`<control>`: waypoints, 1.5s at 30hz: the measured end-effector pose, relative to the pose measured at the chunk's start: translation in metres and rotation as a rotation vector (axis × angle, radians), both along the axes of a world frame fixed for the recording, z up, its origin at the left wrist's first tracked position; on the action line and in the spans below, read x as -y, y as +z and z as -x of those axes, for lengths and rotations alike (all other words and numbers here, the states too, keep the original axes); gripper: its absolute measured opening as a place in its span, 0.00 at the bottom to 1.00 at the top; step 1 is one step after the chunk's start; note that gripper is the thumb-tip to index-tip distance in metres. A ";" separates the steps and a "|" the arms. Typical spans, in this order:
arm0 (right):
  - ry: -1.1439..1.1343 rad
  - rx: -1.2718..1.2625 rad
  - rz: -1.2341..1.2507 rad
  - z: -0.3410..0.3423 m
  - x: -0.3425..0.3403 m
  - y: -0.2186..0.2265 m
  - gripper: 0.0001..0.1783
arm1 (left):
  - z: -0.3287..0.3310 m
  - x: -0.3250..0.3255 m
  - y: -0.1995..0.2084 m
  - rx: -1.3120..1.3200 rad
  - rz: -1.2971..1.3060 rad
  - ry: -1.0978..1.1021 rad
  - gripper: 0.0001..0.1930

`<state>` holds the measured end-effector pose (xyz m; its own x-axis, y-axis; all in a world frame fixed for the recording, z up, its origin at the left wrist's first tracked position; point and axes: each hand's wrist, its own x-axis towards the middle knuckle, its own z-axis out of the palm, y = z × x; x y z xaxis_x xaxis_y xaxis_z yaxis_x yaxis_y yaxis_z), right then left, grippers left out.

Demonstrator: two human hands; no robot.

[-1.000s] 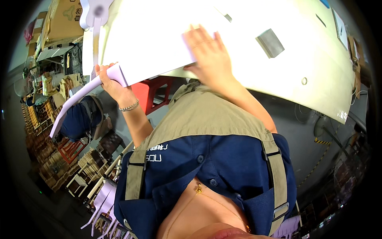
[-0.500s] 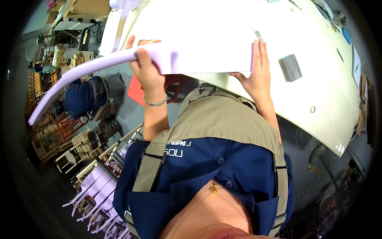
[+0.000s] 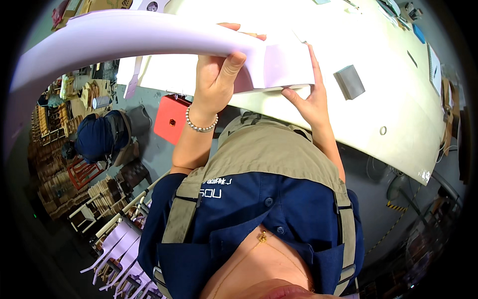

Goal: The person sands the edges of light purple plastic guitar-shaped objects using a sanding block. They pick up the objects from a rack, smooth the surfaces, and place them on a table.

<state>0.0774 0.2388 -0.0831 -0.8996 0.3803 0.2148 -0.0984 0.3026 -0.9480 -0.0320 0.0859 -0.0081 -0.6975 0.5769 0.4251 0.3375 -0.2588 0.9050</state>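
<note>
A lavender-coloured curved piece (image 3: 149, 34), which looks like a painted furniture part, is raised over the near edge of the white table. Its long arm sweeps out to the left, close to the camera, and a wider, flat-sided section lies at its right end. My left hand (image 3: 216, 82) grips the piece near the bend, thumb on the near side and fingertips showing beyond the far edge. With straight fingers along the right end and thumb at the lower edge, my right hand (image 3: 312, 97) steadies it. Right of that hand, a grey sanding block (image 3: 350, 82) rests on the table.
The white table (image 3: 398, 117) holds a small ring (image 3: 383, 130), a notebook (image 3: 434, 67) and a blue item (image 3: 418, 33). Another lavender part (image 3: 132, 82) overhangs its left edge. A red stool (image 3: 172, 119) stands below. At left are a crouching person (image 3: 97, 137) and racked lavender parts (image 3: 117, 249).
The lavender piece has been turned and lifted, its long arm swinging up toward the camera. My left hand has shifted right along with it; my right hand stays at the end.
</note>
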 end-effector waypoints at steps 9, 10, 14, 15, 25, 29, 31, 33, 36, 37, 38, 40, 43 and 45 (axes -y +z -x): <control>-0.018 -0.011 0.002 -0.003 -0.002 -0.005 0.54 | -0.001 -0.006 0.000 0.090 -0.085 -0.070 0.17; -0.019 -0.004 0.043 -0.005 -0.004 -0.006 0.54 | 0.001 -0.008 0.000 0.098 -0.080 -0.078 0.16; -0.066 -0.026 0.224 -0.009 -0.009 -0.011 0.52 | 0.013 -0.031 0.003 0.116 0.009 -0.139 0.17; -0.089 -0.022 0.254 -0.011 -0.010 -0.012 0.51 | 0.017 -0.038 0.005 0.058 0.060 -0.163 0.17; -0.268 -0.084 0.456 -0.032 -0.025 -0.010 0.45 | 0.010 -0.110 0.025 -0.080 0.330 -0.323 0.16; -0.292 -0.126 0.475 -0.039 -0.031 -0.011 0.43 | -0.011 -0.127 0.034 0.126 0.280 -0.364 0.15; -0.308 -0.104 0.472 -0.044 -0.032 -0.011 0.43 | -0.009 -0.130 0.034 -0.051 0.336 -0.388 0.14; -0.322 -0.105 0.481 -0.048 -0.033 -0.011 0.43 | -0.010 -0.137 0.026 -0.137 0.246 -0.389 0.17; -0.342 -0.098 0.502 -0.057 -0.033 -0.012 0.45 | -0.015 -0.141 0.023 -0.170 0.257 -0.410 0.15; -0.334 -0.043 0.403 -0.061 -0.034 -0.013 0.45 | -0.019 -0.142 0.023 -0.131 0.218 -0.418 0.14; -0.325 0.014 0.306 -0.067 -0.036 -0.014 0.45 | -0.021 -0.140 0.023 -0.090 0.180 -0.426 0.13; -0.348 0.115 -0.125 -0.088 -0.055 -0.030 0.32 | -0.017 -0.137 0.022 -0.034 0.216 -0.399 0.10; -0.847 0.329 -0.163 -0.136 -0.108 -0.089 0.11 | -0.014 -0.136 0.027 -0.039 0.237 -0.403 0.10; -1.171 0.482 -0.158 -0.173 -0.144 -0.109 0.06 | -0.014 -0.135 0.029 -0.009 0.255 -0.403 0.11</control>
